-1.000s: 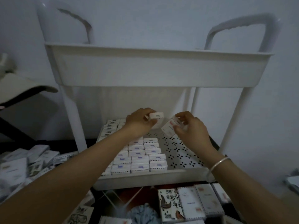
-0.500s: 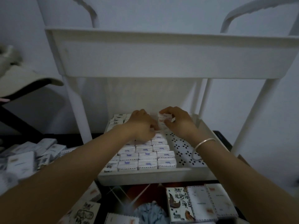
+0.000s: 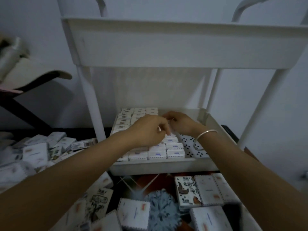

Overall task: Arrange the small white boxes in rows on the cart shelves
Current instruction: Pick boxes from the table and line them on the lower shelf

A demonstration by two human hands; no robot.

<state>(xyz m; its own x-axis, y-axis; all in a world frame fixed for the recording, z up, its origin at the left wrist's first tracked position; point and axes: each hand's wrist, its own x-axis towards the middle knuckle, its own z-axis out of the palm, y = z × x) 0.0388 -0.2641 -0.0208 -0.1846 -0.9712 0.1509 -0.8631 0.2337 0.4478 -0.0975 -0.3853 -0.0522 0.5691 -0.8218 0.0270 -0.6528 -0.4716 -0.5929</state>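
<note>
The cart point(image 3: 166, 47) looks like smooth white plastic with a matt finish. Its middle shelf floor point(image 3: 188, 142) is the same material, pierced with small dark cut-outs. The small white boxes point(image 3: 175, 153) are matt paper card with printed dashed edges. 1 bracelet point(image 3: 205, 133) is polished, gleaming silvery metal. Below, larger boxes point(image 3: 186, 190) look like printed card, and 1 blue-grey tuft point(image 3: 161, 209) is soft, fluffy fibre.

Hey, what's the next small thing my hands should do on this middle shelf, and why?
Probably press the box at your fingertips flush into the rightmost column, then let go. The left hand and right hand meet over that column's middle, and the boxes nearer you already sit tight.
</note>
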